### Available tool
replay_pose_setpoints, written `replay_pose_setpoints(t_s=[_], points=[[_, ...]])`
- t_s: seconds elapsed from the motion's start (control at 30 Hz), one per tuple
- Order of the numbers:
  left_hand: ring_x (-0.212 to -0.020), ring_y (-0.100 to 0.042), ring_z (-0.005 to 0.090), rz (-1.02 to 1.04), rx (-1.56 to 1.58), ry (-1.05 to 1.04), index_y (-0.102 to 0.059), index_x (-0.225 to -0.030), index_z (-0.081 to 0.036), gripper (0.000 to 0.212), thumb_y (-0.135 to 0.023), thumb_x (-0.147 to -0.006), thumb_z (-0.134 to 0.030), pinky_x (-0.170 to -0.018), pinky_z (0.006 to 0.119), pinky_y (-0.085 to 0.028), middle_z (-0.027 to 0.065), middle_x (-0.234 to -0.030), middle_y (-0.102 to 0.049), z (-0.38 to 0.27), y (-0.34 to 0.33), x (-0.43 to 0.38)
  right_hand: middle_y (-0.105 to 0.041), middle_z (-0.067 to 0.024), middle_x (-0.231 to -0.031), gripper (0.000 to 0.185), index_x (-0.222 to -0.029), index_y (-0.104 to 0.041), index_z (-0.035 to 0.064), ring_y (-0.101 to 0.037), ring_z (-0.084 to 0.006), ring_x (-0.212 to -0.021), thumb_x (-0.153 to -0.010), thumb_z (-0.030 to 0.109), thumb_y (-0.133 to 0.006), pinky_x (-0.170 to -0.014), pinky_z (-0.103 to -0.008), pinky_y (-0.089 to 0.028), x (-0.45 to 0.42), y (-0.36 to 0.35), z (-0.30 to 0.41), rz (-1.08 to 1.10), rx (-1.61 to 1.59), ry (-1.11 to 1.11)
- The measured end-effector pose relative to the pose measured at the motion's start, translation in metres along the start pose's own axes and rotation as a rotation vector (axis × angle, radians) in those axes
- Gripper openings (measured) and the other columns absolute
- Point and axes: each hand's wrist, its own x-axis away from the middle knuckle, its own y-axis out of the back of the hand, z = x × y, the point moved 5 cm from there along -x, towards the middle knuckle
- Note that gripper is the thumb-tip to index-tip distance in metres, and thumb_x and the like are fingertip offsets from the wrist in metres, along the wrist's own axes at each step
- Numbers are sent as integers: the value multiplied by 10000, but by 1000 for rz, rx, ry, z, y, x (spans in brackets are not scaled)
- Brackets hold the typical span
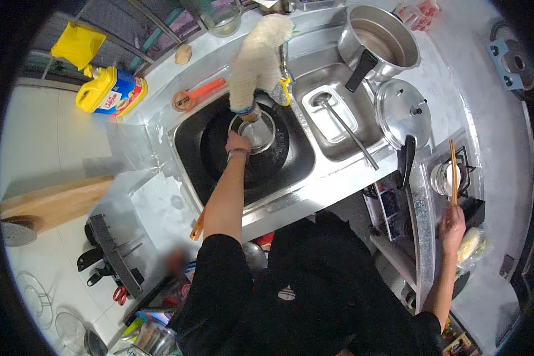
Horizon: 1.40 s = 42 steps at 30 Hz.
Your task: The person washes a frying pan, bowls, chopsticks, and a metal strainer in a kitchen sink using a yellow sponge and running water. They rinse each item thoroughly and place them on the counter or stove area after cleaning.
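Observation:
My left hand (pixel 238 143) grips the rim of a round see-through bowl (pixel 267 144) over the left sink basin (pixel 300 167). Beneath the bowl, a large black wok (pixel 213 147) sits in that basin, its wooden handle (pixel 198 226) sticking out past the front edge. A cloth-wrapped faucet (pixel 260 53) reaches down to the bowl. Off to the right, my right hand (pixel 452 224) holds wooden chopsticks (pixel 454 167). Their tips pass over a small metal pot (pixel 438 178) on the stove (pixel 465 155); whether they touch it, I cannot tell.
The right basin (pixel 305 82) holds a white tray (pixel 338 127) and a ladle (pixel 347 129). Behind it stands a pressure cooker pot (pixel 378 40), with its lid (pixel 402 111) nearby. A detergent jug (pixel 111 91) and an orange-handled strainer (pixel 200 93) lie left. Knives hang on a wall rack (pixel 113 256).

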Motion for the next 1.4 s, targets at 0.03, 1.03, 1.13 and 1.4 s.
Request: replay_pose_setpoints(t_s=[0.03,1.03,1.13,1.4], points=[[-1053,-620,364,15,-40,-36,-538,-1155,-19,395,-587,-826,-233,-892,470,-496,229,-1161,-614,-1,-1,-6,-629,-195,-936,210,-1039,-633,-7,-612,-373,-878,-834,9,-587,-786,-420,-495,1,-5,13,-7,-18,24],[-957,-608,321,139,639,-238,-476,-1334,-69,505,-534,-838,-144,-825,401,-492,198,-1116,-611,-4,37,90,-668,-79,-943,149,-868,-665,83,-551,-232,-1131,-779,147,-565,-1117,-511,-264,-113,-260,423,317,-33,933],[-1159,-540,371,73,529,-285,-465,-1351,-108,546,-557,-817,-174,-975,440,-429,210,-1273,-551,-17,38,84,-661,-68,-891,134,-843,-661,97,-584,-238,-1053,-754,139,-571,-1056,-560,-321,-119,-274,420,373,-15,993],[-1350,-324,369,-224,47,-890,-591,-1142,-52,306,-535,-884,-205,-1132,460,-236,155,-1309,-529,-46,64,119,-674,-78,-867,117,-797,-679,97,-618,-239,-966,-774,151,-578,-899,-474,-461,-131,-257,429,357,-140,1268]])
